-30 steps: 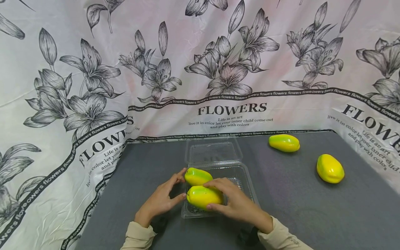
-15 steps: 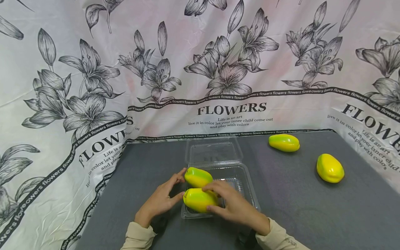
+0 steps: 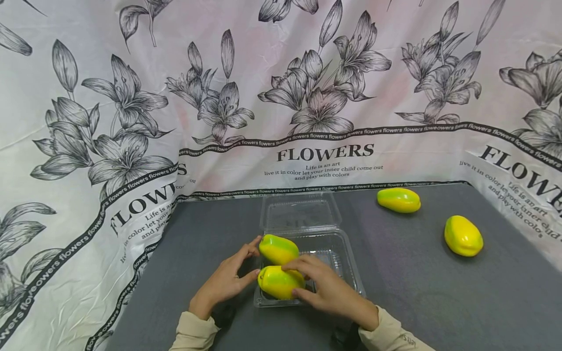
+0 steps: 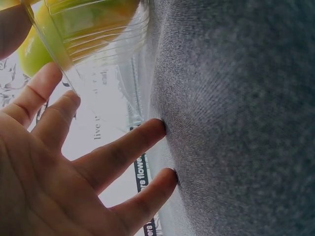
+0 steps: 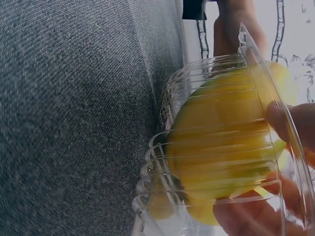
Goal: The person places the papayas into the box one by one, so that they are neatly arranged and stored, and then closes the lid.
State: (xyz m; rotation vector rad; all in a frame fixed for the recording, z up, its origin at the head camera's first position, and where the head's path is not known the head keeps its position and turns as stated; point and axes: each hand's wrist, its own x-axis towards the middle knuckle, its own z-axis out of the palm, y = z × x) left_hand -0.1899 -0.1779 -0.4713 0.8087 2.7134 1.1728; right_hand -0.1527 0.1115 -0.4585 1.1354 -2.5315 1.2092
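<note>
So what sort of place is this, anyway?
Probably a small, draped work booth: flower-printed cloth hangs behind and beside the gray tabletop, where an open clear container stands.

On the table (image 3: 210, 219) we see the box (image 3: 338, 258), its lid (image 3: 300, 214) laid back behind it. In the box's left half, the front fruit (image 3: 280, 283) lies before the rear fruit (image 3: 278, 249). The left fingers (image 3: 249, 279) are at their left, the right fingers (image 3: 300, 265) at the front fruit's right end. Right of the box we find the far fruit (image 3: 398, 200) (behind and left of the rightmost fruit (image 3: 463, 236)).
</note>
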